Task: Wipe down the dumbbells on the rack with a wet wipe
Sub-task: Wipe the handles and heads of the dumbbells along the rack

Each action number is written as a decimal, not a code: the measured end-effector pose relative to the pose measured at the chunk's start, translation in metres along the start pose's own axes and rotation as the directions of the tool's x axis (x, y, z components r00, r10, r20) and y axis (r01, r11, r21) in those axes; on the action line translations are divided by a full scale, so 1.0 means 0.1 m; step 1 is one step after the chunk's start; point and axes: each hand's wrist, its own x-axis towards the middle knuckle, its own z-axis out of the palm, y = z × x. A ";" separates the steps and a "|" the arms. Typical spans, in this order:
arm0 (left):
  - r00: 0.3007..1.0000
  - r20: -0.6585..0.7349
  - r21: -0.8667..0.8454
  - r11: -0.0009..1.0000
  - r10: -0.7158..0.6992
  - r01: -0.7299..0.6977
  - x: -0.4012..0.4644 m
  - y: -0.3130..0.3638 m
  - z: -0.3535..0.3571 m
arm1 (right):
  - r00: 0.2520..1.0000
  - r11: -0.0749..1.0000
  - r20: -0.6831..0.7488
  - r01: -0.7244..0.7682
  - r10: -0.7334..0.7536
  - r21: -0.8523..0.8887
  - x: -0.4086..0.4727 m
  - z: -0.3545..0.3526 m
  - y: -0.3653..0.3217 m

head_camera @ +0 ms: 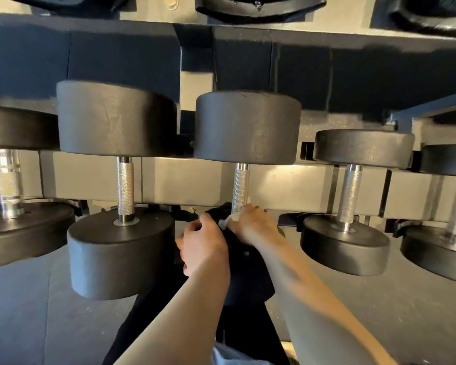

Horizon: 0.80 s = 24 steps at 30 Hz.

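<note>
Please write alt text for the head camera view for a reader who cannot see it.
The right hand presses a white wet wipe against the knurled handle of the middle dumbbell on the rack, while the left hand steadies its near head.

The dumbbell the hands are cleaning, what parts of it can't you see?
Head view, the only one:
- Near head of the middle dumbbell: mostly hidden behind the left hand and both forearms.
- Wet wipe: only a scrap shows under the right hand.
- Handle's lower end: covered by that hand.
- Right forearm: blurred.

Five dumbbells sit on the rack, with one white wipe and two hands.
</note>
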 end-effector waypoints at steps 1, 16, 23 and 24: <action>1.000 0.021 0.008 1.000 0.000 0.000 -0.01 0.01 -0.01 | 1.000 0.998 -0.012 0.026 -0.027 -0.050 -0.02 -0.02 0.00; 0.668 0.417 -0.231 0.783 0.616 -0.578 0.77 -0.03 -1.94 | 0.940 0.942 -0.249 0.283 -0.235 0.180 -0.79 0.44 -1.30; 0.866 0.334 0.020 0.915 0.373 -0.402 1.77 0.15 -2.23 | 0.995 0.973 0.035 0.103 -0.097 -0.205 -0.57 0.91 -1.94; 0.875 0.375 0.021 0.941 0.305 -0.337 1.78 0.16 -2.13 | 0.998 0.973 0.026 0.066 -0.062 -0.222 -0.54 0.92 -1.95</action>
